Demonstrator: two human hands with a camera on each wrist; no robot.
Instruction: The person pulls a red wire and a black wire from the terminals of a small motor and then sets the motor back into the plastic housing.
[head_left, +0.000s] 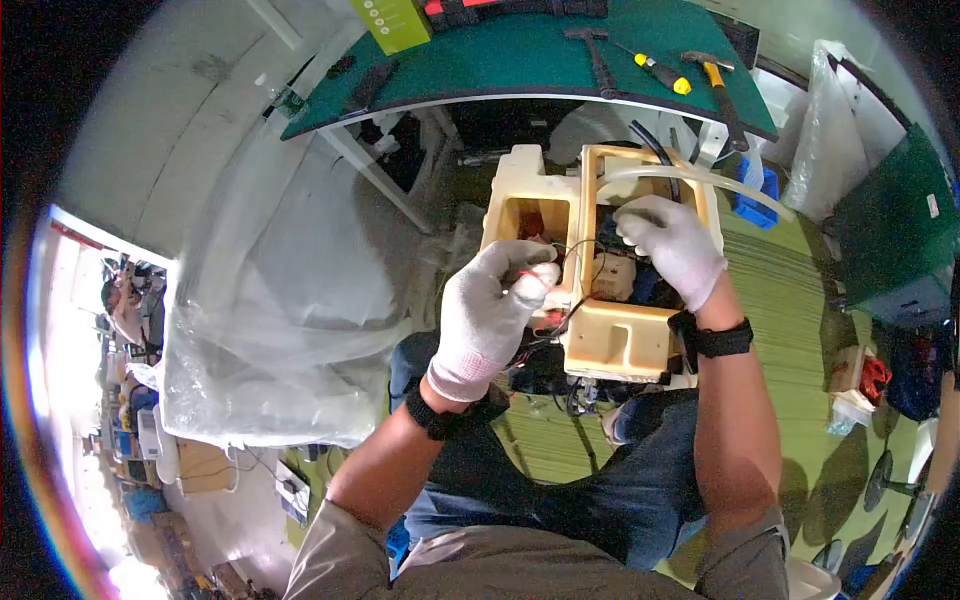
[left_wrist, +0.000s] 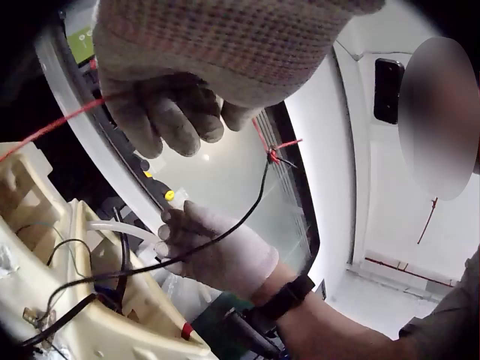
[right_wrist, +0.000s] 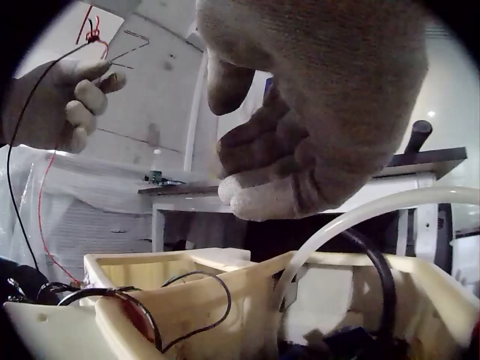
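A cream foam housing (head_left: 620, 338) with wires and parts inside rests on my lap. My gloved left hand (head_left: 490, 305) is raised beside it and pinches a thin red wire (left_wrist: 52, 126) and a black wire (left_wrist: 247, 214), joined at a small red twist (left_wrist: 274, 152). Both wires run down into the housing (right_wrist: 187, 300). My gloved right hand (head_left: 668, 240) is over the housing's open top, fingers (right_wrist: 255, 196) curled just above a clear tube (right_wrist: 360, 217). Nothing shows between those fingers. The tube (head_left: 700, 178) arches across the housing's far end.
Ahead stands a green-topped table (head_left: 520, 60) with two hammers (head_left: 600, 60) and a yellow-handled screwdriver (head_left: 660, 72). A clear plastic sheet (head_left: 280, 300) lies to my left. A blue bin (head_left: 755, 190) and a green box (head_left: 890, 240) are on the right. Another person (head_left: 125, 300) is far left.
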